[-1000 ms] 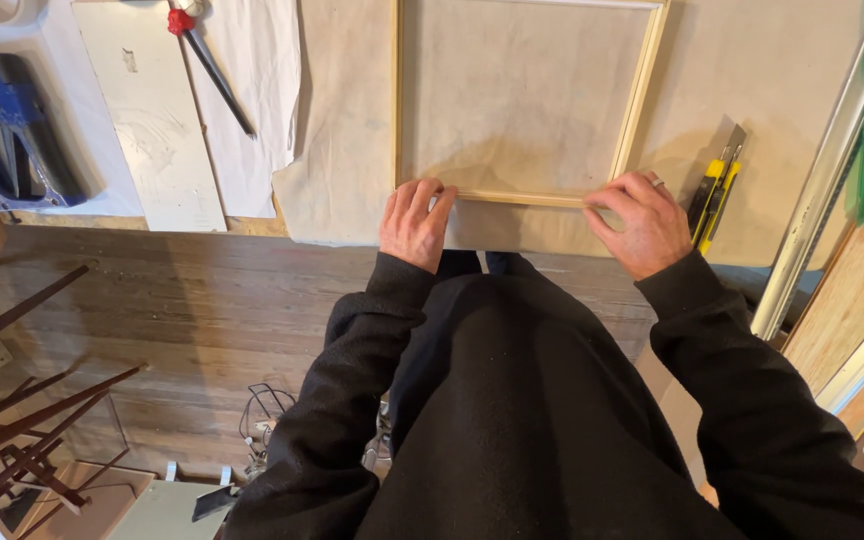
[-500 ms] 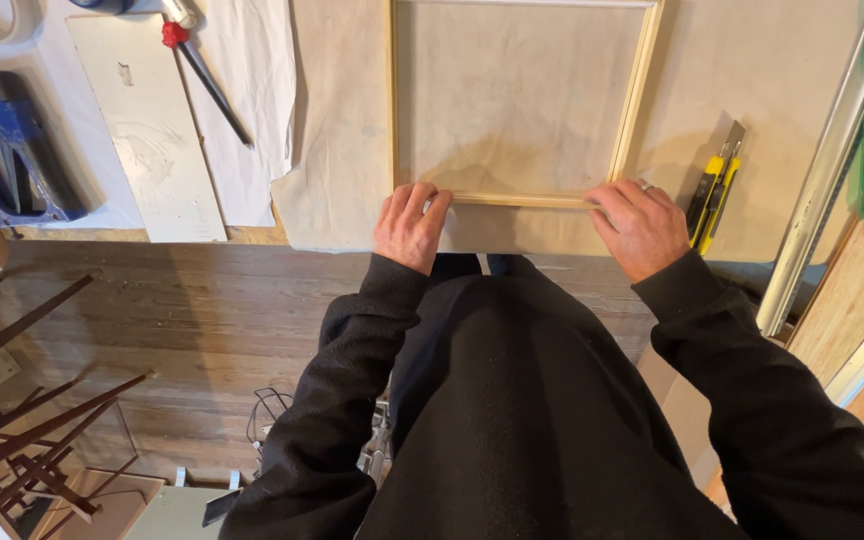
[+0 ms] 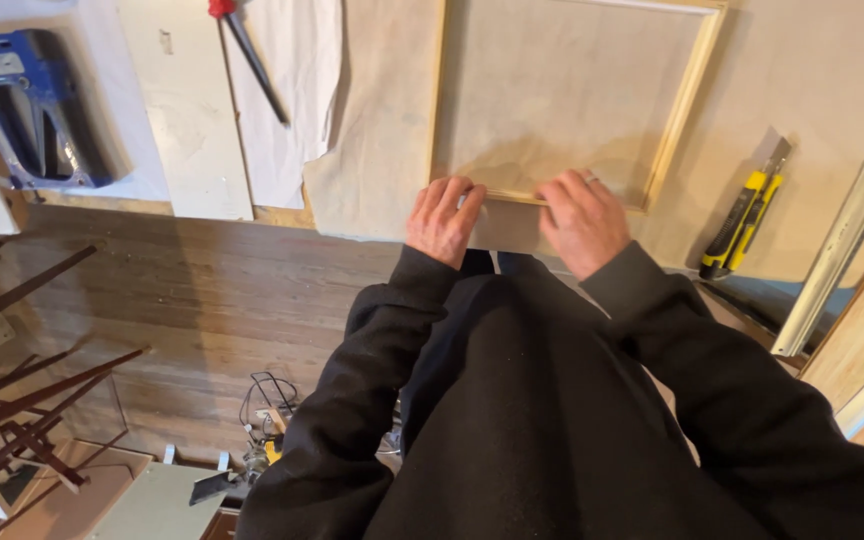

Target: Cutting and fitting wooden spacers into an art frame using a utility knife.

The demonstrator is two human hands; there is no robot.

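Note:
A pale wooden stretcher frame lies on beige canvas cloth spread over the table. My left hand and my right hand sit side by side at the frame's near bar. Their fingers press a flap of the canvas folded up against that bar. Both arms wear black sleeves. The fingertips curl over the bar, so the fold's edge is partly hidden.
A yellow and black utility knife lies right of the frame. A blue staple gun rests at far left, a red-handled tool near white boards. Wooden floor, dark sticks and cables lie below the table edge.
My right hand has slid left along the near bar, from the frame's right corner towards my left hand. The view has shifted slightly.

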